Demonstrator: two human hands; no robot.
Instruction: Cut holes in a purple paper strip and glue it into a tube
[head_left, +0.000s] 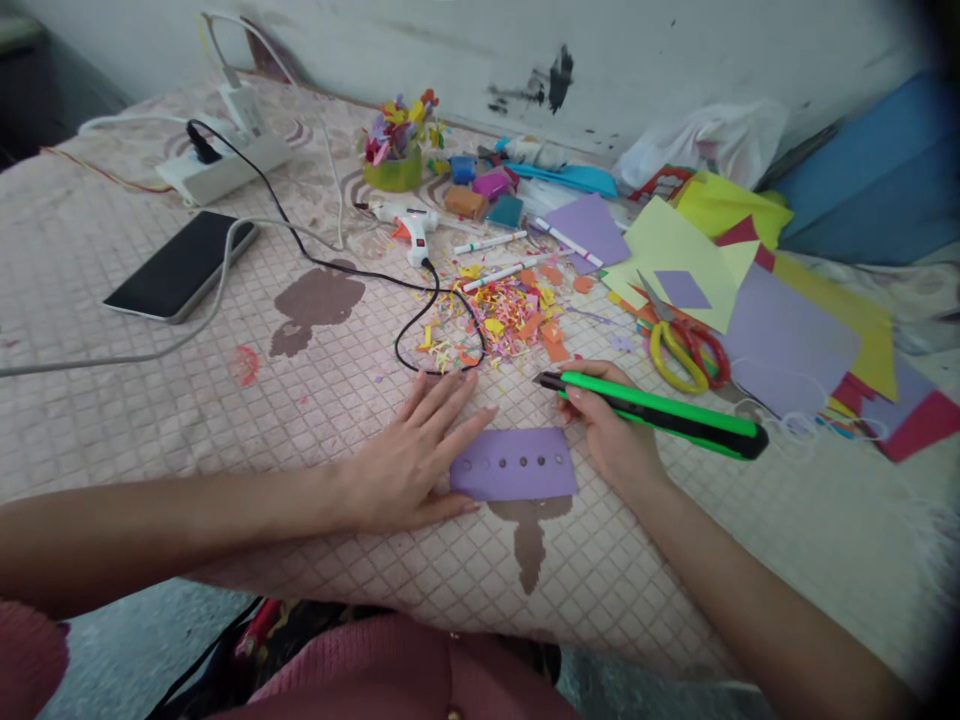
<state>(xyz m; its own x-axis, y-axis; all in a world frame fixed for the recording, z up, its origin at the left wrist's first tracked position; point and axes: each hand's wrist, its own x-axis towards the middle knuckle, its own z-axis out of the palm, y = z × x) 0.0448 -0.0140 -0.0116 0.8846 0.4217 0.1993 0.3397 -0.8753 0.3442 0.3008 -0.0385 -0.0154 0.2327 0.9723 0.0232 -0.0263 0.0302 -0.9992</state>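
A purple foam strip (517, 482) with a row of several small round holes lies flat on the patterned tablecloth (360, 400). My left hand (412, 455) rests open and flat, its fingers spread, with the thumb and fingers at the strip's left end. In my right hand (611, 425) is a green and black utility knife (667, 408), held like a pen. Its tip points left, a little above the strip's upper right edge and apart from it. The fingers wrap round the front part of the knife.
Beyond my hands lie colourful paper scraps (510, 315) and a glue gun (412, 228) with a looped black cord. Scissors (686, 350) and foam sheets (787, 335) cover the right. A phone (180, 268) and power strip (225, 165) are at left; a flower pot (394, 172) stands behind.
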